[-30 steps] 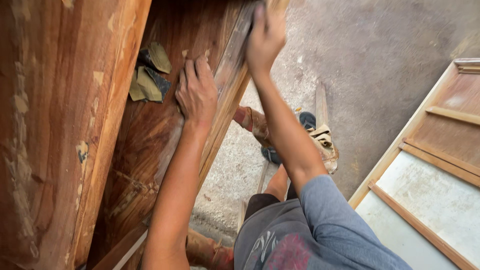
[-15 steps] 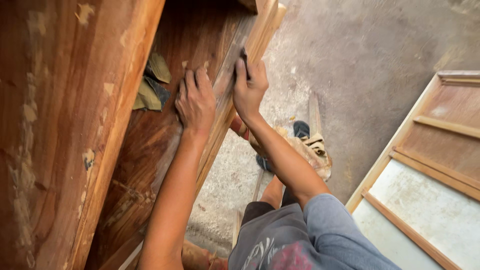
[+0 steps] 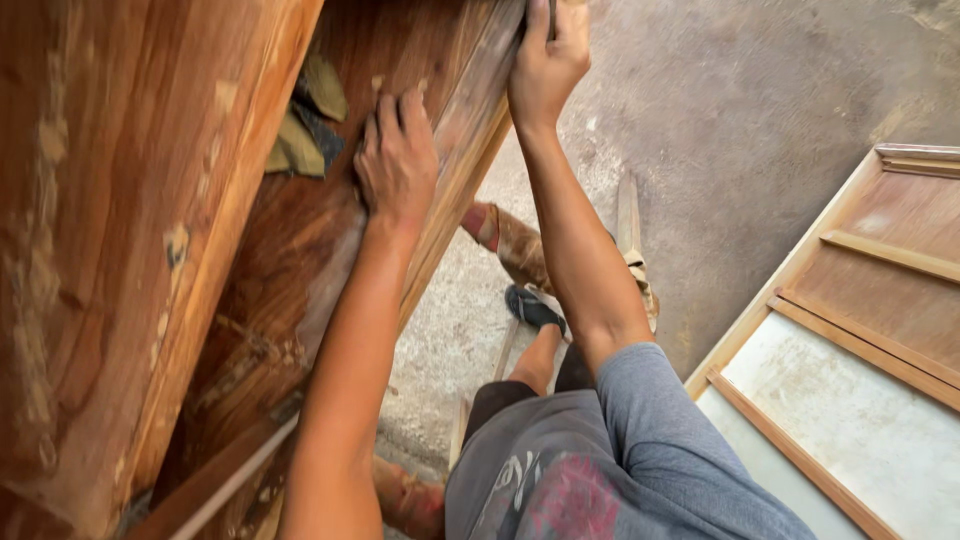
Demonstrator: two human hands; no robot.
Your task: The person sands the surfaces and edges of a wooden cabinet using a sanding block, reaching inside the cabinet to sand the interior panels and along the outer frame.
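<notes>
Rough grey concrete floor (image 3: pixel 760 120) under us; a framed wooden panel (image 3: pixel 860 330) lies at 4 o'clock. A large reddish wooden frame (image 3: pixel 150 250) fills 9 to 12 o'clock, olive cloth (image 3: pixel 305 130) lying inside it. Our left hand (image 3: pixel 398 160) lies flat, fingers spread, on the frame's inner board beside its rail (image 3: pixel 470 130). Our right hand (image 3: pixel 548 60), at 12 o'clock, is closed around the rail's top edge; whether it holds something small there, we cannot tell.
</notes>
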